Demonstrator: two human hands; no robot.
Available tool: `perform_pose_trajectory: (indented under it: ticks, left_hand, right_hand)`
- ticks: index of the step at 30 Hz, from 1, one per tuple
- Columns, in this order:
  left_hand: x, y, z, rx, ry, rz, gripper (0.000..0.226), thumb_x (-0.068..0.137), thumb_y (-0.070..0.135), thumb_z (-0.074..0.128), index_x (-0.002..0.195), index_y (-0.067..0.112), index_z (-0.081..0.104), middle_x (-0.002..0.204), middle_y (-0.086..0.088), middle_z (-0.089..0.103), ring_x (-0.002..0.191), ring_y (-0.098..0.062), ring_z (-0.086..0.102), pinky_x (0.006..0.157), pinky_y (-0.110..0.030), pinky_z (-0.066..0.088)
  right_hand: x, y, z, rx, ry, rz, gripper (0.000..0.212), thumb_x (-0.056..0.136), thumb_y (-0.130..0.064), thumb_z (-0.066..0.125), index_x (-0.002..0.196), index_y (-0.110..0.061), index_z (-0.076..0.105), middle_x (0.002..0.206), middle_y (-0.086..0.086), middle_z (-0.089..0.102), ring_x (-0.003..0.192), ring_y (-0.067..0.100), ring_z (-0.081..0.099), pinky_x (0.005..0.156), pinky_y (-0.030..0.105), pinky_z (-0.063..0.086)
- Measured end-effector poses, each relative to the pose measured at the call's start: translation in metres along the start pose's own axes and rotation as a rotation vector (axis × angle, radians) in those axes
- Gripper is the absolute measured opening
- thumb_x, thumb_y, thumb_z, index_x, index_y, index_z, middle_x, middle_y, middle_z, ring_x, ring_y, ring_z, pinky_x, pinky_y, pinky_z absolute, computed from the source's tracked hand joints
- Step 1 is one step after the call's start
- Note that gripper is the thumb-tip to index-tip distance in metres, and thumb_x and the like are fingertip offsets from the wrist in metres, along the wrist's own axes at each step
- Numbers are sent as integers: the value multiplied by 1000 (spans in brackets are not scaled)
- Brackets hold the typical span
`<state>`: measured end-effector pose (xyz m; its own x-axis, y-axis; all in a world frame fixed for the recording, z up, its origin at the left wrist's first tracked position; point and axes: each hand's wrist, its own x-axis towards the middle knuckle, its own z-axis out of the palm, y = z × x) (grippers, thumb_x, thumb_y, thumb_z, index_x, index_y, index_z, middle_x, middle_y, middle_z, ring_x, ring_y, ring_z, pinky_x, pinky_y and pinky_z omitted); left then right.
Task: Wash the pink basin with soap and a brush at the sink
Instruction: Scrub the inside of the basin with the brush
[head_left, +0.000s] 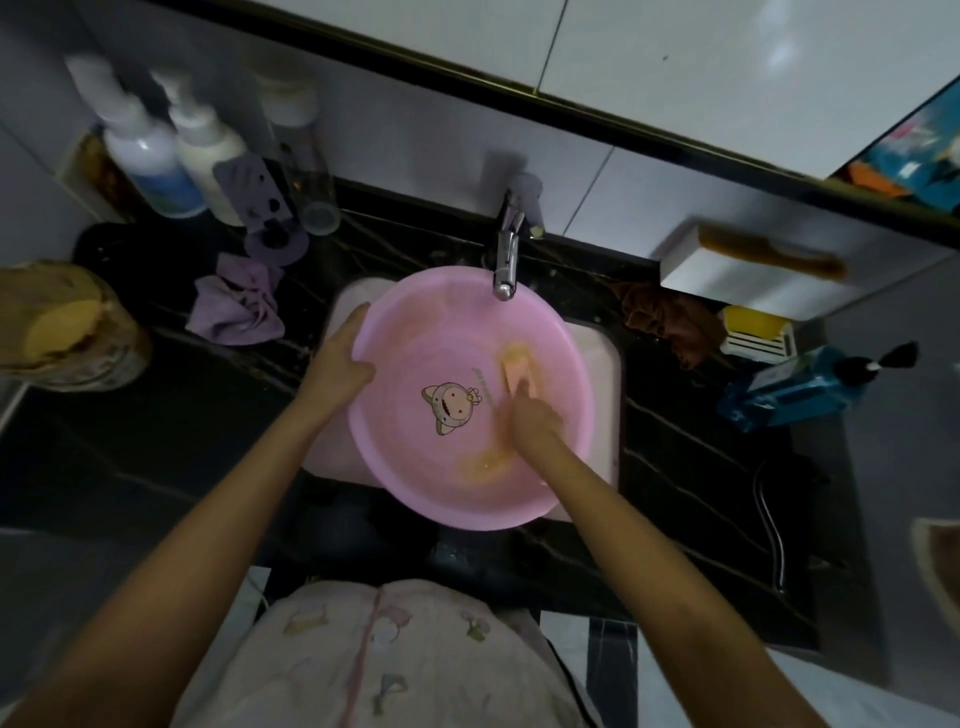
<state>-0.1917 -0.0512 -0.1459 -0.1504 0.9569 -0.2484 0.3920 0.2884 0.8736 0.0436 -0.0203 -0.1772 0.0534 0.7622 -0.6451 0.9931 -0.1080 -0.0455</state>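
Note:
The round pink basin (415, 483) with a cartoon figure on its bottom rests in the white sink (602, 364), just under the chrome tap (506, 265). My left hand (340, 358) grips the basin's left rim. My right hand (532, 415) is inside the basin on the right, closed on an orange brush (517, 366) that is pressed against the inner wall. Some orange-tinted water or suds lie near the basin's lower inside. No water is seen running from the tap.
On the dark marble counter lie a purple cloth (236, 306) on the left and a brown cloth (670, 317) on the right. Bottles (171, 150) stand at the back left, a jar (62, 327) at far left, a blue pump bottle (800, 387) at the right.

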Motion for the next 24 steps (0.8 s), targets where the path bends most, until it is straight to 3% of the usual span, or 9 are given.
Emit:
perform_pose_trajectory:
  ticks: [4,9,11,13,15,18,21,24]
  left_hand:
    - [-1,-3,-4,10,-91,-23,83,78,6,55,144,38,17,133,11,31,121,-12,34,93,-27,32]
    - [-2,-8,-10,23,-163,-32,102,59,42,53,148,28,6,144,17,13,131,-3,18,101,-15,18]
    - [-2,-11,-14,11,-193,-9,97,59,49,53,145,37,11,144,19,17,131,-5,23,106,-23,23]
    - [-3,-14,-16,-5,-215,10,88,63,44,56,143,41,20,143,15,31,129,-12,35,108,-40,33]
    - [-1,-20,-18,-32,-203,8,80,67,35,60,140,42,27,136,11,40,123,-15,43,103,-49,39]
    - [0,-12,-15,-100,-160,-24,72,64,39,64,131,38,37,129,8,43,117,-14,46,96,-39,42]
    - [-1,-4,-12,-176,-165,-88,48,61,33,67,107,31,52,111,10,54,100,-8,54,89,-34,46]
    - [2,-10,-13,-243,-159,-149,61,50,38,66,108,19,61,97,9,66,91,-7,62,90,-37,52]
  right_hand:
    - [7,-48,4,368,-25,-57,63,100,-12,28,150,-15,-12,126,26,54,103,36,59,80,42,48]
    - [-25,-75,1,320,-296,-422,58,101,-12,30,152,-22,5,144,18,41,103,35,60,74,32,50]
    - [-45,-63,1,191,-486,-427,58,99,-8,30,152,-18,9,127,12,51,79,25,59,58,20,46]
    - [-58,-35,-3,90,-582,-304,53,100,-11,30,151,-15,17,112,8,56,84,21,57,68,18,47]
    - [-62,-3,-13,-133,-538,-191,47,102,-18,30,148,-8,25,131,9,51,111,26,54,89,29,48]
    - [-58,37,-34,-158,-273,17,53,103,-38,20,145,-6,26,135,12,48,121,28,49,100,35,41]
    - [-46,62,-50,-60,-42,85,52,99,-38,31,142,-9,23,124,14,54,107,31,56,81,38,45]
    - [-47,77,-54,129,11,214,62,91,-42,51,136,-7,27,117,14,56,100,30,59,70,35,45]
